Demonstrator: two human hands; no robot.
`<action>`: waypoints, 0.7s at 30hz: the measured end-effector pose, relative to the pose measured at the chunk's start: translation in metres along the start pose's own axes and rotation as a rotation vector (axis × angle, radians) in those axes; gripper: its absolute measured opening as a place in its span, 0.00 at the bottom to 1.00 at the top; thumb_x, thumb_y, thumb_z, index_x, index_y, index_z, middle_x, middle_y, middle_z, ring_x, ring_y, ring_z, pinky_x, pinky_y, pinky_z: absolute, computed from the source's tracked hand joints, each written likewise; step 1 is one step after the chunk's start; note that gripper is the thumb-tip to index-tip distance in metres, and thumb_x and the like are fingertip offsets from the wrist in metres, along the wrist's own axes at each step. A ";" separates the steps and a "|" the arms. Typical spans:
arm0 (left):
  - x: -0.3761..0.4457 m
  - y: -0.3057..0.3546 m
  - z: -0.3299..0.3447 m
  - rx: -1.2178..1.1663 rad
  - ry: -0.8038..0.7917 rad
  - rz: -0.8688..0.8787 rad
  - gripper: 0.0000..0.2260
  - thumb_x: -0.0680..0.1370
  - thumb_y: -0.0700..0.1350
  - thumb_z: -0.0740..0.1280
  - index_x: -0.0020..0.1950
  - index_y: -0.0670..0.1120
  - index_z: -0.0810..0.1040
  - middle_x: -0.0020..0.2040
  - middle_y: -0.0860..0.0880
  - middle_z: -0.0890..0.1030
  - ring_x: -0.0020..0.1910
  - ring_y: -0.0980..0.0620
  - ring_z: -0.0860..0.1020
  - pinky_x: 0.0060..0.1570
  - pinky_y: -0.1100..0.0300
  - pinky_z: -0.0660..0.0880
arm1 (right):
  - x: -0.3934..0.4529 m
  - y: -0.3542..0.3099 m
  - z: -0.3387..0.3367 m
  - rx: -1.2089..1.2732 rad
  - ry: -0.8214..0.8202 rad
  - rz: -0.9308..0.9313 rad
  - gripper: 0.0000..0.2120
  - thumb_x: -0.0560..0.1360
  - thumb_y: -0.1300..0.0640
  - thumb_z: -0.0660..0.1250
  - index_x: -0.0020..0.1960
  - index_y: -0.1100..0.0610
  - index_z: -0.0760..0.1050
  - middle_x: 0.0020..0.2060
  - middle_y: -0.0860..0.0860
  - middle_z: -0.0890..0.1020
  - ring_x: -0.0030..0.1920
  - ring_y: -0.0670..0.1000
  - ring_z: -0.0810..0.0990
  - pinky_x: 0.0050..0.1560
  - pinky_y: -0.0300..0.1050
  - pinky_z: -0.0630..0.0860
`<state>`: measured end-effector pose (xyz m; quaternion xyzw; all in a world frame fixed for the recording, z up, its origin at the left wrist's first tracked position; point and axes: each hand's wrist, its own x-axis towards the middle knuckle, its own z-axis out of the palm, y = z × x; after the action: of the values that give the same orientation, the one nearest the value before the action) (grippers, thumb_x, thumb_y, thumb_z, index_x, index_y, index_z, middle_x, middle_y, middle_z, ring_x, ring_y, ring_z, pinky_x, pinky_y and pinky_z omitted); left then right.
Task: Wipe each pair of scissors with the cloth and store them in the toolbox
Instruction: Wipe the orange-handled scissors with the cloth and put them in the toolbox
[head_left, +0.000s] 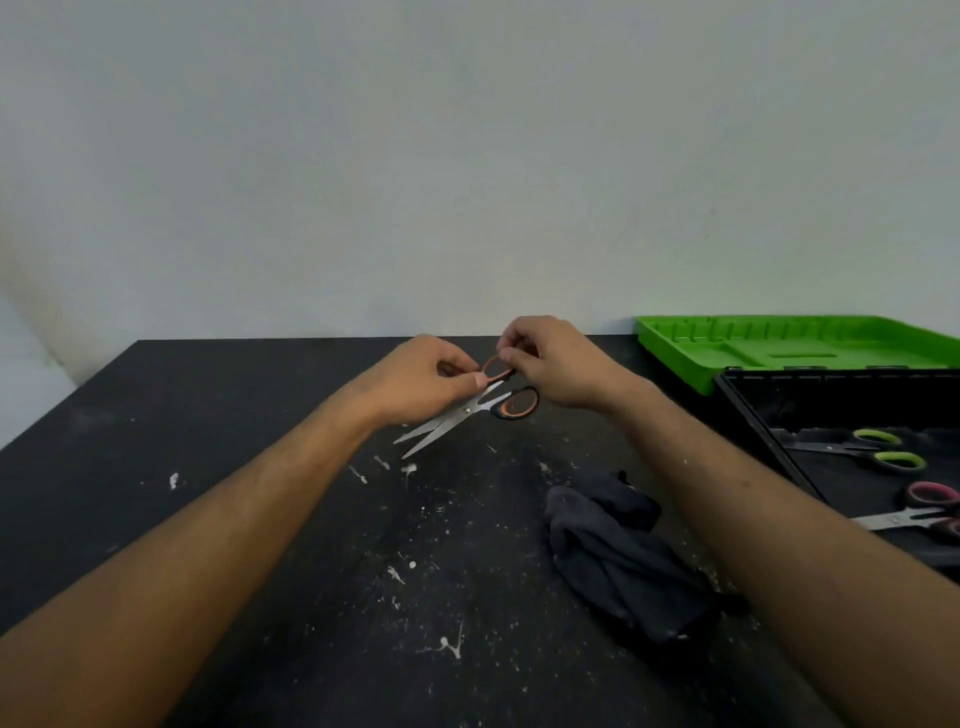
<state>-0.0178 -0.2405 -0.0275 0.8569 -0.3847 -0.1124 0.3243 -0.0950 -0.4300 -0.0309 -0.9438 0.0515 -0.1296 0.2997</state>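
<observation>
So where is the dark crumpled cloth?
In the head view the dark crumpled cloth lies on the black speckled table, right of centre, beside the open black toolbox and under the right forearm.

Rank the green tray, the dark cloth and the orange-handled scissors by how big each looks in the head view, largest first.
1. green tray, though cut off by the frame edge.
2. dark cloth; it lies nearer the camera, so its rank against the tray is unsure.
3. orange-handled scissors, held by the left hand and right hand.
</observation>
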 end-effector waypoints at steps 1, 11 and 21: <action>-0.001 0.005 -0.007 -0.060 -0.015 0.003 0.09 0.79 0.52 0.72 0.54 0.49 0.87 0.43 0.55 0.86 0.38 0.62 0.80 0.43 0.61 0.75 | -0.003 -0.009 -0.005 0.002 0.022 -0.057 0.05 0.83 0.58 0.65 0.52 0.56 0.80 0.44 0.48 0.81 0.44 0.47 0.79 0.43 0.36 0.71; -0.070 0.020 -0.033 -0.475 0.000 -0.083 0.03 0.77 0.39 0.75 0.48 0.40 0.83 0.40 0.42 0.87 0.38 0.50 0.83 0.44 0.56 0.81 | -0.072 -0.064 -0.042 -0.093 -0.034 0.067 0.20 0.80 0.41 0.69 0.64 0.53 0.74 0.52 0.49 0.81 0.48 0.50 0.80 0.46 0.44 0.73; -0.124 0.005 0.009 -0.721 0.227 -0.133 0.05 0.80 0.35 0.69 0.44 0.41 0.79 0.39 0.45 0.87 0.38 0.50 0.83 0.41 0.58 0.82 | -0.181 -0.029 -0.009 -0.203 -0.108 0.247 0.09 0.75 0.58 0.67 0.52 0.46 0.78 0.50 0.47 0.83 0.52 0.52 0.82 0.53 0.53 0.80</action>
<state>-0.1081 -0.1563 -0.0381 0.7179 -0.2255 -0.1657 0.6375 -0.2710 -0.3791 -0.0457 -0.9612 0.1638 -0.0348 0.2190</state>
